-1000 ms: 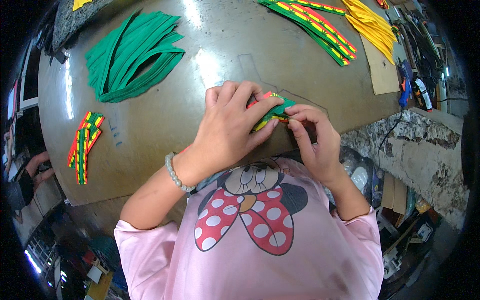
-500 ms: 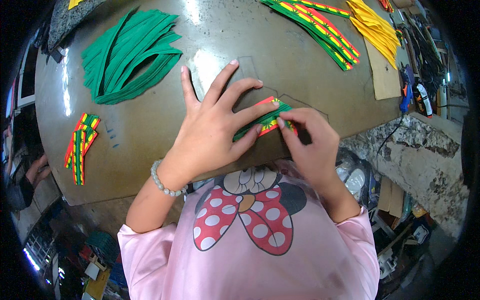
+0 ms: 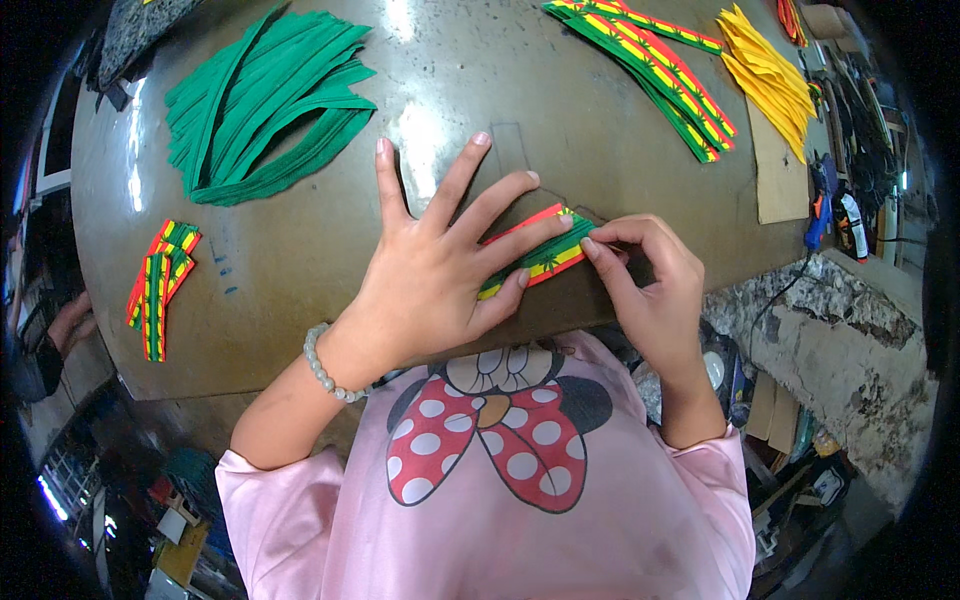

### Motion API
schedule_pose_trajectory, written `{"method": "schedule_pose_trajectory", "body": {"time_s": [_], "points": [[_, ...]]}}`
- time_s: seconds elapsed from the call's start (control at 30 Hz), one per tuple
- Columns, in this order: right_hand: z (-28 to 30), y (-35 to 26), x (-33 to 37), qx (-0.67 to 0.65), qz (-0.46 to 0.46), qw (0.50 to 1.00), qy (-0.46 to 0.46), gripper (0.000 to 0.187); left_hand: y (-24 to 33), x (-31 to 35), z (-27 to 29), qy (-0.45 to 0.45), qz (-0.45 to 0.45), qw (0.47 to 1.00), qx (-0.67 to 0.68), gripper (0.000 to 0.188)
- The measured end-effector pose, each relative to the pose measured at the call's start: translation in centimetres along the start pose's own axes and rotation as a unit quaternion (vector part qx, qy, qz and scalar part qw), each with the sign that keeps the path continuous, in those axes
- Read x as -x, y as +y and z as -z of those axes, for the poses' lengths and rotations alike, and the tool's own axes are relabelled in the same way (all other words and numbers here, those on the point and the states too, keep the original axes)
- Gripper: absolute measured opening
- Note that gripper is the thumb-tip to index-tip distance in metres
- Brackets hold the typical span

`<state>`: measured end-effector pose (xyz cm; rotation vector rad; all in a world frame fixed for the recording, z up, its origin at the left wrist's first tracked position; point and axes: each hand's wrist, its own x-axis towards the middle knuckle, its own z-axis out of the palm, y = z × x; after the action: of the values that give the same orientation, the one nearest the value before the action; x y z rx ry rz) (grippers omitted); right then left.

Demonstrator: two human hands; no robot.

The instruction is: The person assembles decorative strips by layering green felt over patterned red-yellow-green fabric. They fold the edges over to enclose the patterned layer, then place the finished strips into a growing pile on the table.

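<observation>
A short strip (image 3: 556,262) of red, yellow and green patterned ribbon, marked with dark leaf shapes, lies on the brown table (image 3: 300,330) in front of me. My left hand (image 3: 425,262) rests over it with fingers spread, the index finger and thumb on the strip. The left palm covers part of the strip's left end. At the strip's right end my right hand (image 3: 655,275) is closed in a pinch between thumb and index finger. Its other fingers curl underneath and are partly hidden.
Back left lies a heap of green fabric strips (image 3: 260,110). Several short patterned pieces (image 3: 156,300) overlap at the left. Longer patterned strips (image 3: 665,80) and yellow strips (image 3: 768,80) lie back right, near brown cardboard (image 3: 780,190) and an orange-and-blue tool (image 3: 820,205).
My right hand has shifted right, from over the strip to its right end. More of the strip shows between the hands. The left hand stays spread on it.
</observation>
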<state>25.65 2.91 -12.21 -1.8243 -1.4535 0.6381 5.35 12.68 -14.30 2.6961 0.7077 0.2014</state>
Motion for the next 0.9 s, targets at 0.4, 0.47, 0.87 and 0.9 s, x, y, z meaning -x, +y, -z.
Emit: {"method": "schedule_pose_trajectory", "body": {"time_s": [0.4, 0.47, 0.87, 0.9], "points": [[0.3, 0.1, -0.9, 0.011, -0.054, 0.997, -0.050, 0.010, -0.1, 0.1, -0.1, -0.013, 0.002, 1.000, -0.007, 0.051], [0.5, 0.0, -1.0, 0.015, -0.062, 0.996, -0.065, 0.011, -0.1, 0.1, -0.1, -0.009, 0.002, 1.000, -0.003, 0.051], [0.7, -0.4, -1.5, 0.039, -0.074, 0.992, -0.090, 0.011, 0.0, 0.1, 0.0, -0.021, 0.000, 1.000, -0.015, 0.055], [0.7, -0.4, -1.6, 0.048, -0.071, 0.992, -0.096, 0.011, 0.0, 0.1, 0.0, -0.019, -0.003, 1.000, -0.010, 0.055]]}}
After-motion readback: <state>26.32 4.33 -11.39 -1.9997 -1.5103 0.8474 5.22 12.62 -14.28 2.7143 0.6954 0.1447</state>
